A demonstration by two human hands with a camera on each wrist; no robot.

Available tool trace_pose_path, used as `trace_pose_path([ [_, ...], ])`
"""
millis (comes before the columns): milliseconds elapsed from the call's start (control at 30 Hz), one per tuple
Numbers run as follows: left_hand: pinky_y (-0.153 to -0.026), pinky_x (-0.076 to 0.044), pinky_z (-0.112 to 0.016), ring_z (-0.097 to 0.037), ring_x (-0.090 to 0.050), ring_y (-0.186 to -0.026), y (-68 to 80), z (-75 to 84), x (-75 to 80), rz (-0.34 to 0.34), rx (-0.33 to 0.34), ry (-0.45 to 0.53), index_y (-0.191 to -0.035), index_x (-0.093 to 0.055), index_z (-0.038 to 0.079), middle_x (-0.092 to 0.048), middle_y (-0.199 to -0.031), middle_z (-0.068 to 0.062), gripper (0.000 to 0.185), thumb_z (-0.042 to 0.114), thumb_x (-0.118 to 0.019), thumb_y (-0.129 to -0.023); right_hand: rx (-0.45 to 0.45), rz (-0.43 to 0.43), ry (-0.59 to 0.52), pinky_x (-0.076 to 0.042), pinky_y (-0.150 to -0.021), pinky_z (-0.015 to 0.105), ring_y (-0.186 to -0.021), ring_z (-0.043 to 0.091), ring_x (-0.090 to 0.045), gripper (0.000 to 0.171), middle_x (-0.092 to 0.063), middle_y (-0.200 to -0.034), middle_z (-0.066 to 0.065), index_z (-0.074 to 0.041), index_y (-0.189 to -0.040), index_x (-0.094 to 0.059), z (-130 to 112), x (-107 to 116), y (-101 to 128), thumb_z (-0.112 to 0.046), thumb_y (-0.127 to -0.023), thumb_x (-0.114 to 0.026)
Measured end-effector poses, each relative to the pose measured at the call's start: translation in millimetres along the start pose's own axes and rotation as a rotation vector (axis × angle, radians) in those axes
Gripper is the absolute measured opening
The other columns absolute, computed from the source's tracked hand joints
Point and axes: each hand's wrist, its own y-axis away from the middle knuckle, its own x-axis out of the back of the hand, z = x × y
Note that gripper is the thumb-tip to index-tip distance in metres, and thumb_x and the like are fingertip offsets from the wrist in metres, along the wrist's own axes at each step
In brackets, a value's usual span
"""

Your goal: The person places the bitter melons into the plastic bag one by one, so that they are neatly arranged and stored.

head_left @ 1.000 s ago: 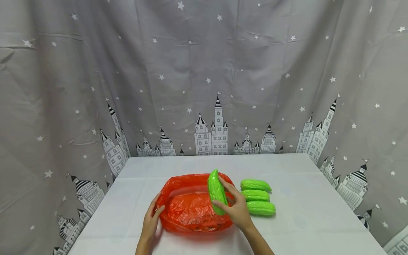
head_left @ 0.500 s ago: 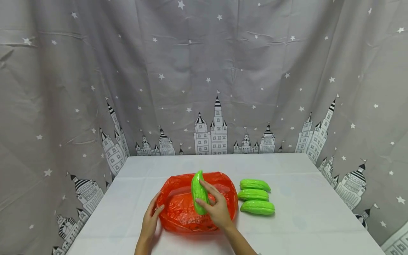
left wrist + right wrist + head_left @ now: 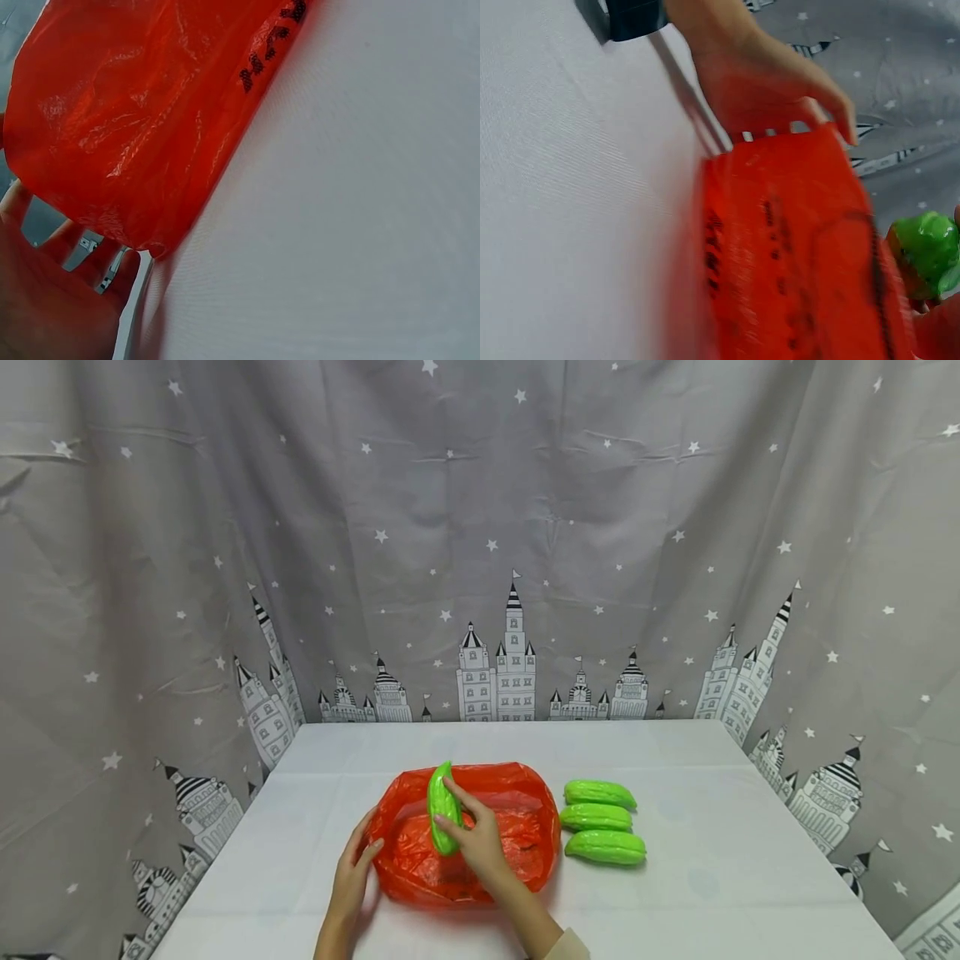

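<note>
On the white table (image 3: pixel 720 835): a red plastic bag (image 3: pixel 502 781) lay with its mouth spread wide and facing up; just to its right was a row of three green gourds (image 3: pixel 596 817).
Left hand (image 3: pixel 356 858): it held the bag by the left edge, thumb over the rim, fingers along the outside.
Right hand (image 3: pixel 476 839): it grasped a fourth gourd (image 3: pixel 441 810), fingers and thumb curled round it; a pale cuff (image 3: pixel 567 946) showed farther down the arm.
Fourth gourd: it stood nearly upright, pointed end up, over the left half of the bag's mouth; how far it dipped inside could not be told.
Row: the gourds lay crosswise, one behind another; the middle one reached close to the bag, contact unclear.
Bag's outside: black print (image 3: pixel 274 45) ran along it, blurred in the right wrist view.
Behind: a grey curtain (image 3: pixel 600 502) bore white stars and castles.
</note>
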Motion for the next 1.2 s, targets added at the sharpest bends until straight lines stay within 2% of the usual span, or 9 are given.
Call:
trace_pose_path([
  [167, -0.106, -0.018, -0.055, -0.030, -0.025, -0.133, 0.4, 2.1, 0.9, -0.009, -0.013, 0.010, -0.142, -0.036, 0.018, -0.032, -0.146, -0.008, 0.049, 0.024, -0.049, -0.095, -0.050, 0.041, 0.056, -0.052, -0.077, 0.032, -0.110, 0.030, -0.050, 0.050, -0.051, -0.127, 0.015, -0.017, -0.132, -0.053, 32, -11, -6, -0.014, -0.084, -0.066],
  [267, -0.106, -0.018, -0.056, -0.030, -0.024, -0.133, 1.5, 3.3, 1.5, -0.016, -0.018, 0.016, -0.142, -0.035, 0.017, -0.031, -0.146, -0.009, 0.050, 0.022, -0.048, -0.095, -0.081, 0.041, 0.080, -0.053, -0.075, 0.032, -0.106, 0.028, -0.052, 0.050, -0.052, -0.127, 0.015, -0.018, -0.131, -0.054, 43, -17, -6, -0.016, -0.083, -0.067],
  [467, -0.106, -0.018, -0.054, -0.030, -0.024, -0.133, 2.2, 4.2, 0.6, -0.032, -0.029, 0.040, -0.142, -0.036, 0.016, -0.032, -0.146, -0.009, 0.049, 0.018, -0.048, -0.095, -0.141, 0.022, 0.069, -0.053, -0.068, 0.029, -0.092, 0.021, -0.058, 0.049, -0.052, -0.125, 0.019, -0.015, -0.129, -0.056, 51, -26, -6, -0.012, -0.082, -0.068],
  [633, -0.105, -0.020, -0.053, -0.029, -0.023, -0.134, 2.3, 4.3, 0.5, -0.043, -0.010, 0.037, -0.142, -0.036, 0.017, -0.031, -0.147, -0.008, 0.049, 0.019, -0.048, -0.095, -0.194, 0.006, 0.110, -0.053, -0.069, 0.028, -0.092, 0.019, -0.058, 0.050, -0.054, -0.122, 0.017, -0.016, -0.129, -0.056, 56, -32, -8, -0.015, -0.080, -0.070],
  [700, -0.105, -0.022, -0.048, -0.028, -0.023, -0.134, 2.6, 4.2, 0.9, -0.049, -0.007, 0.028, -0.142, -0.036, 0.017, -0.031, -0.147, -0.007, 0.049, 0.019, -0.048, -0.095, -0.199, -0.001, 0.144, -0.053, -0.068, 0.028, -0.092, 0.020, -0.057, 0.051, -0.055, -0.121, 0.016, -0.016, -0.128, -0.057, 60, -35, -9, -0.017, -0.079, -0.071],
  [767, -0.104, -0.027, -0.036, -0.026, -0.024, -0.133, 2.8, 4.1, 1.4, -0.055, -0.006, 0.012, -0.142, -0.036, 0.017, -0.031, -0.147, -0.006, 0.049, 0.018, -0.048, -0.095, -0.187, -0.009, 0.169, -0.053, -0.067, 0.027, -0.093, 0.021, -0.058, 0.051, -0.056, -0.120, 0.017, -0.014, -0.128, -0.057, 64, -37, -11, -0.017, -0.079, -0.072],
  [933, -0.091, -0.030, -0.009, -0.016, -0.028, -0.130, 4.2, 5.8, 1.6, -0.060, 0.000, -0.001, -0.142, -0.036, 0.015, -0.031, -0.147, -0.005, 0.049, 0.014, -0.048, -0.095, -0.165, -0.023, 0.206, -0.052, -0.070, 0.026, -0.096, 0.021, -0.057, 0.052, -0.056, -0.122, 0.016, -0.012, -0.127, -0.058, 71, -42, -12, -0.017, -0.078, -0.073],
  [1100, -0.089, -0.030, -0.007, 0.002, -0.032, -0.120, 9.6, 18.9, 0.4, -0.068, -0.014, 0.014, -0.142, -0.036, 0.008, -0.031, -0.146, -0.012, 0.049, 0.008, -0.047, -0.094, -0.137, -0.047, 0.296, -0.051, -0.073, 0.026, -0.097, 0.020, -0.056, 0.052, -0.056, -0.123, 0.016, -0.011, -0.127, -0.057, 72, -45, -12, -0.019, -0.078, -0.072],
  [1200, -0.090, -0.030, -0.007, 0.006, -0.033, -0.118, 13.9, 30.3, -0.3, -0.071, -0.036, 0.011, -0.141, -0.035, 0.005, -0.032, -0.145, -0.015, 0.049, 0.007, -0.047, -0.094, -0.122, -0.063, 0.353, -0.050, -0.073, 0.026, -0.097, 0.020, -0.055, 0.051, -0.056, -0.124, 0.015, -0.012, -0.128, -0.056, 71, -46, -13, -0.022, -0.080, -0.071],
])
